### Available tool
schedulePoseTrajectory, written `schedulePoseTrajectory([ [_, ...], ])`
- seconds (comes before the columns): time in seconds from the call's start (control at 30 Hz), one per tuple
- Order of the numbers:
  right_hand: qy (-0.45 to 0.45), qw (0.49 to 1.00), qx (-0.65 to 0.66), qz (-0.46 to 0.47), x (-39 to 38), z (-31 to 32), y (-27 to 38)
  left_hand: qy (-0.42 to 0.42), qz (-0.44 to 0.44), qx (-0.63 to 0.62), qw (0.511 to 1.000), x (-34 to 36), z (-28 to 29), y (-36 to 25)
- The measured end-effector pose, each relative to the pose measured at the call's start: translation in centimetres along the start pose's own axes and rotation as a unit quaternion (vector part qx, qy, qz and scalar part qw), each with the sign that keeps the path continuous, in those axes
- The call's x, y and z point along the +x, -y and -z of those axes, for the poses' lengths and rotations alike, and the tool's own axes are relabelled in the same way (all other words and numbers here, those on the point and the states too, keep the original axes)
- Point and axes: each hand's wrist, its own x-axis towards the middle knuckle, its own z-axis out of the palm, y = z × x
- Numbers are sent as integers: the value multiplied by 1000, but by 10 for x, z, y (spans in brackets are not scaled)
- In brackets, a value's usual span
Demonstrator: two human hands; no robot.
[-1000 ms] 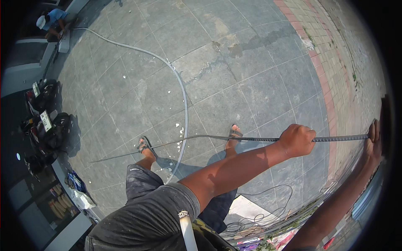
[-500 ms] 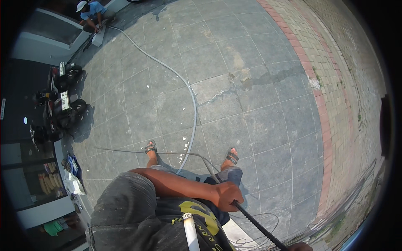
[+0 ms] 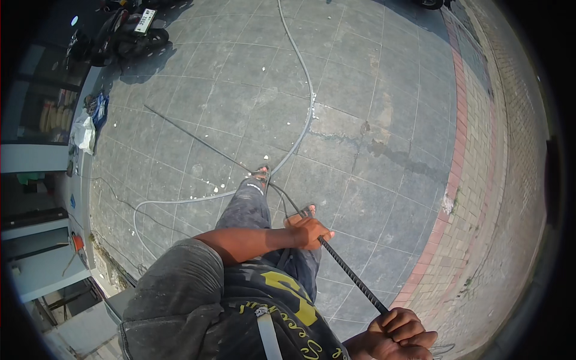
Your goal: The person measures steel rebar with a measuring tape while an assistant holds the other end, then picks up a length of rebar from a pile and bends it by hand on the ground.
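A long black twisted cable (image 3: pixel 351 271) runs taut and slanting between my two hands. My left hand (image 3: pixel 309 233) is closed around it in front of my legs. Lower right, my right hand (image 3: pixel 401 333) has its fingers wrapped round the same cable near the bottom edge. Beyond my left hand a thinner-looking dark length (image 3: pixel 198 137) passes by my sandalled feet and lies across the tiles to the far left. Whether it is all one piece is partly hidden by my foot.
A grey hose (image 3: pixel 307 78) curves down the tiled floor (image 3: pixel 240 90) past my foot and loops left. White crumbs lie near it. A parked motorcycle (image 3: pixel 123 36), a white bag (image 3: pixel 85 133) and thin wires are at the left. Red and tan paving (image 3: pixel 459 138) borders the right.
My view has shifted, and the person at the far left is out of sight. My feet have changed place. My right hand has come further into view, with both hands still on the cable.
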Motion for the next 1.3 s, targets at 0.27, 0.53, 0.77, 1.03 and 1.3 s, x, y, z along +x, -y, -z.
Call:
schedulePoseTrajectory([
  [0.27,277,936,25,216,17,-35,14,-145,-106,-133,975,21,15,-38],
  [0.53,2,987,30,157,-17,-67,21,11,-212,-114,970,29,29,-19],
  [0.77,-16,991,46,125,-27,-44,23,201,-310,-95,924,42,41,-6],
  [1.03,-54,972,10,229,0,27,17,408,-321,-134,844,58,5,-22],
  [1.3,-330,916,-65,221,89,115,-1,287,-354,-137,880,71,-106,-25],
])
